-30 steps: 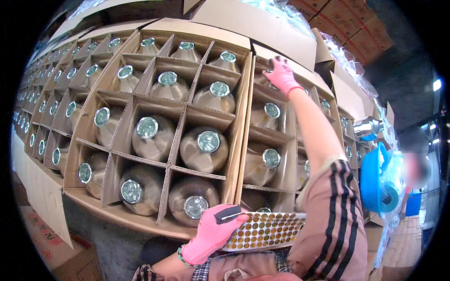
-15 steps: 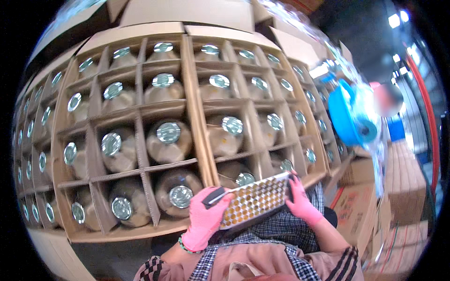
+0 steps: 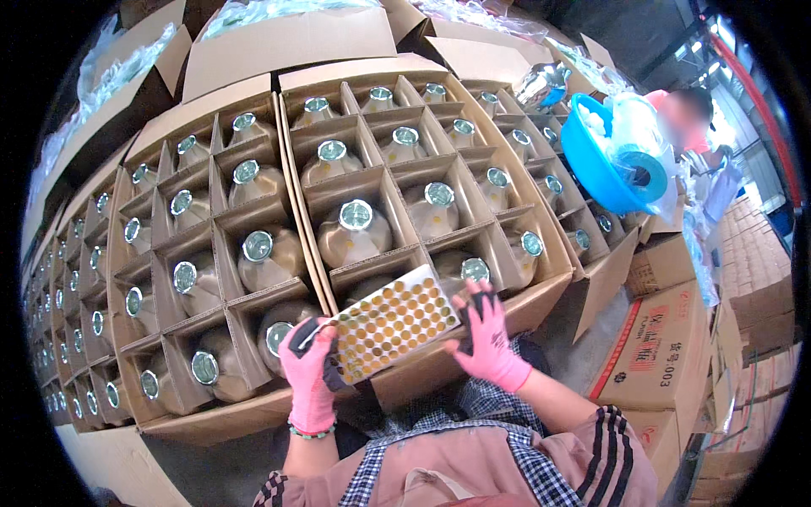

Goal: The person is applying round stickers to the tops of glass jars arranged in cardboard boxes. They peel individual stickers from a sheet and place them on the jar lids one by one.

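My left hand (image 3: 309,365), in a pink glove with dark fingertips, grips the left end of a white sheet of round gold stickers (image 3: 390,325). The sheet is tilted above the near edge of a divided cardboard box (image 3: 515,313). Just off the sheet's right end, my right hand (image 3: 492,342) is open in a matching glove, fingers spread. Glass bottles with round bodies and shiny necks stand one to a compartment; one bottle (image 3: 355,228) is just beyond the sheet. Another bottle (image 3: 277,338) is partly hidden behind my left hand.
A second divided box (image 3: 135,355) of bottles adjoins on the left. A blue basin (image 3: 583,160) holding a plastic-wrapped roll (image 3: 644,173) rests at the right. Closed cartons (image 3: 650,346) are stacked at the lower right. Another person (image 3: 688,118) is beyond the basin.
My view has shifted to the right. My right hand has come off the sheet's right end and spread its fingers. The left hand keeps hold, and the sheet now faces up more.
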The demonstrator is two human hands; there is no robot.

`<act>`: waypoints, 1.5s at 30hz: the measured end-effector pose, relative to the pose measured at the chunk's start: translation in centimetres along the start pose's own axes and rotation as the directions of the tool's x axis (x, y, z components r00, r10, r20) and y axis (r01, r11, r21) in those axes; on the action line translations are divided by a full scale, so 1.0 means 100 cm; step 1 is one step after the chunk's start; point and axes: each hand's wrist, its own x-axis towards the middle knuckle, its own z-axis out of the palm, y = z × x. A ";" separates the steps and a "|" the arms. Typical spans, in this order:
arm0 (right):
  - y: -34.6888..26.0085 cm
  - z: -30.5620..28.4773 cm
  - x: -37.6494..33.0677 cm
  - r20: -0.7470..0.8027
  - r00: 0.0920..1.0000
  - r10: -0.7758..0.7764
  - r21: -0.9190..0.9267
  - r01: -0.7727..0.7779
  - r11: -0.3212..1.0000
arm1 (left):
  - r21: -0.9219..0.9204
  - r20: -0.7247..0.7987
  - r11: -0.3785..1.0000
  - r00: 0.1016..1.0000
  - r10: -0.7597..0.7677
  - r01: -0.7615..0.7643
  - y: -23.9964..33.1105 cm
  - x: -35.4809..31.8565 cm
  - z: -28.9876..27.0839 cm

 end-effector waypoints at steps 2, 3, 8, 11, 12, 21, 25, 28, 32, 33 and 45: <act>-0.013 0.007 -0.003 -0.141 0.979 -0.146 0.209 0.174 0.962 | -0.063 -0.136 0.997 0.990 0.038 -0.047 -0.006 -0.001 0.002; -0.019 0.012 -0.002 -0.198 0.961 -0.195 0.258 0.243 0.935 | -0.096 -0.140 0.990 0.986 0.090 -0.104 -0.014 0.003 -0.007; -0.021 0.027 0.007 -0.451 0.828 -0.333 0.336 0.503 0.796 | -0.087 -0.228 0.949 0.933 0.277 -0.303 -0.030 0.014 -0.022; -0.006 0.036 -0.001 -0.339 0.811 -0.477 0.366 0.580 0.727 | 0.016 -0.163 0.953 0.940 0.301 -0.303 -0.027 0.015 -0.011; -0.001 0.035 -0.006 -0.265 0.812 -0.521 0.388 0.584 0.713 | 0.030 -0.181 0.941 0.924 0.338 -0.338 -0.029 0.018 -0.015; 0.008 0.011 -0.003 -0.150 0.783 -0.603 0.564 0.569 0.598 | 0.011 -0.393 0.944 0.867 0.307 -0.329 -0.022 0.013 -0.032; 0.006 0.003 0.003 -0.119 0.820 -0.560 0.561 0.521 0.643 | 0.080 -0.482 0.900 0.774 0.411 -0.428 -0.023 0.012 -0.005; 0.003 0.006 0.006 -0.137 0.833 -0.536 0.556 0.513 0.654 | 0.071 -0.450 0.891 0.783 0.430 -0.448 -0.025 0.015 0.000; 0.006 0.009 0.005 -0.181 0.841 -0.509 0.589 0.507 0.629 | 0.021 -0.402 0.873 0.795 0.454 -0.488 -0.031 0.018 0.000; 0.006 0.008 0.005 -0.180 0.841 -0.510 0.588 0.508 0.630 | 0.010 -0.378 0.871 0.804 0.459 -0.492 -0.031 0.017 0.002; -0.032 0.005 0.009 -0.251 0.884 -0.394 0.530 0.467 0.708 | -0.045 -0.447 0.865 0.785 0.430 -0.500 0.040 -0.093 -0.014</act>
